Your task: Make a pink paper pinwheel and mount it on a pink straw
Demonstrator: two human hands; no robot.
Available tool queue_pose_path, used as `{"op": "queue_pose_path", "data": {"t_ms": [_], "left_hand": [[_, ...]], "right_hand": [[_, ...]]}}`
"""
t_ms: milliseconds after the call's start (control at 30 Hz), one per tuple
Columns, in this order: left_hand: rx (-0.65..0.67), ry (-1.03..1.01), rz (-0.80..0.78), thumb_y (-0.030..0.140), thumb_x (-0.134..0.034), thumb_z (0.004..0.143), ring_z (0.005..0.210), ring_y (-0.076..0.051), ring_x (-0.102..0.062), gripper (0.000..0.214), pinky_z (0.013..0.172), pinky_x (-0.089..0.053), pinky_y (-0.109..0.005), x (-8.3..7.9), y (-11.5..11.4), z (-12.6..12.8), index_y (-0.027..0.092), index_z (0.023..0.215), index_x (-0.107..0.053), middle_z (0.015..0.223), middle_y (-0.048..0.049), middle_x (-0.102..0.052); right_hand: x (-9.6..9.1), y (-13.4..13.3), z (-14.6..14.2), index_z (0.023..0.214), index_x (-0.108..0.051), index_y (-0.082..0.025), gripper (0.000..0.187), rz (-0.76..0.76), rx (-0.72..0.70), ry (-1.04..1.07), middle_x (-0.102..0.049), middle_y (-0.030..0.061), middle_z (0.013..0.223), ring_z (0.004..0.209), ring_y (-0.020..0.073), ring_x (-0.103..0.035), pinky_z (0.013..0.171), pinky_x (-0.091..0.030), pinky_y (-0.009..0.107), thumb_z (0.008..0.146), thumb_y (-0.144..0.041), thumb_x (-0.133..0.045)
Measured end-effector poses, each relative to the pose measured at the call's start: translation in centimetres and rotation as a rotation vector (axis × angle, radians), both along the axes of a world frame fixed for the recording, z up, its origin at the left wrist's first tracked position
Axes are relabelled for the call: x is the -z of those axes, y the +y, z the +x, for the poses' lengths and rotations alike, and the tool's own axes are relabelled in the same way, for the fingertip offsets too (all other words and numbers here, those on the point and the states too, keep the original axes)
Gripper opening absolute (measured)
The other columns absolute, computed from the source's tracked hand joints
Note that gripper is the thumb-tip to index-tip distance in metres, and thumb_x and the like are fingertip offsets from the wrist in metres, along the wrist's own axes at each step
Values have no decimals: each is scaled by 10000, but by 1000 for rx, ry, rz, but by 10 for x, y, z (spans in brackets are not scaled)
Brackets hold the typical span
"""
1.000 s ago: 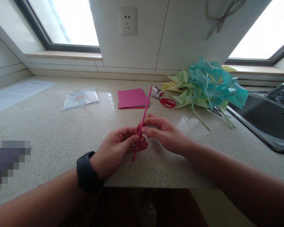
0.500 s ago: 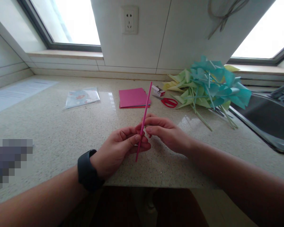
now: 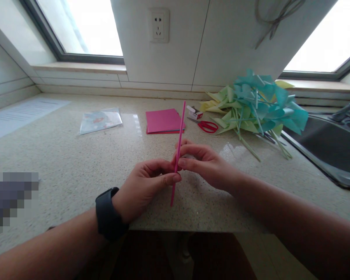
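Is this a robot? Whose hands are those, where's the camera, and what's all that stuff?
No robot here! These are a person's own two bare hands. The camera is worn on that person's head, looking forward and down. The left hand, with a dark watch on its wrist, holds a thin pink stick; the right hand touches it a little higher up. On the speckled counter lie a printed sheet, a clear packet, a stack of square papers, a small box, red-handled scissors and a pile of what look like paper pinwheels.
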State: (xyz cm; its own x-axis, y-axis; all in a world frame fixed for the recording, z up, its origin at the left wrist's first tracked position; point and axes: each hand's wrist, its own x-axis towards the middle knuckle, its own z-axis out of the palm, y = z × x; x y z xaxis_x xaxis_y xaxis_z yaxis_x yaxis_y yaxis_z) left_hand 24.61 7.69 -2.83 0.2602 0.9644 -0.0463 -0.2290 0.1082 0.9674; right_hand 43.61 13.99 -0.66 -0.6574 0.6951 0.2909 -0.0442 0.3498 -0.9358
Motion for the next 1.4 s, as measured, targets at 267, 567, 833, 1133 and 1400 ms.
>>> {"op": "queue_pose_path", "data": {"t_ms": [267, 567, 833, 1133, 1400], "left_hand": [[16, 11, -4, 308, -790, 839, 820, -140, -636, 126, 814, -473, -258, -1, -1, 1, 207, 909, -816, 859, -14, -764], [67, -144, -69, 281, -772, 866, 847, -132, -666, 86, 848, -492, -244, 2, 0, -2, 216, 911, -805, 897, -17, -776], [61, -239, -137, 270, -813, 830, 831, -120, -687, 95, 837, -520, -220, 2, -1, -1, 203, 898, -804, 882, -17, -776], [92, -258, -152, 251, -807, 835, 796, -105, -672, 99, 784, -508, -187, 0, 1, -1, 188, 912, -810, 842, -17, -759], [194, -259, -121, 292, -792, 855, 828, -96, -672, 101, 823, -505, -182, -1, 0, -2, 221, 922, -819, 903, -2, -763]], "right_hand": [[-4, 2, 3, 962, -779, -201, 142, -61, -96, 3, -604, 31, 989, 912, 161, -619, 838, -512, 316, 923, -244, -650], [0, 7, 5, 1002, -767, -226, 141, -58, -98, 25, -635, 16, 995, 946, 159, -623, 867, -494, 311, 924, -226, -649], [1, 11, 7, 1012, -753, -232, 141, -48, -71, 13, -663, 12, 994, 967, 173, -620, 912, -459, 332, 908, -270, -666], [1, 11, 4, 1047, -745, -236, 166, -34, -36, -20, -683, 4, 996, 967, 163, -616, 917, -443, 317, 904, -287, -676], [4, 10, 2, 1003, -774, -268, 136, -25, -115, 21, -623, 8, 984, 978, 159, -602, 933, -457, 323, 934, -331, -675]]}}
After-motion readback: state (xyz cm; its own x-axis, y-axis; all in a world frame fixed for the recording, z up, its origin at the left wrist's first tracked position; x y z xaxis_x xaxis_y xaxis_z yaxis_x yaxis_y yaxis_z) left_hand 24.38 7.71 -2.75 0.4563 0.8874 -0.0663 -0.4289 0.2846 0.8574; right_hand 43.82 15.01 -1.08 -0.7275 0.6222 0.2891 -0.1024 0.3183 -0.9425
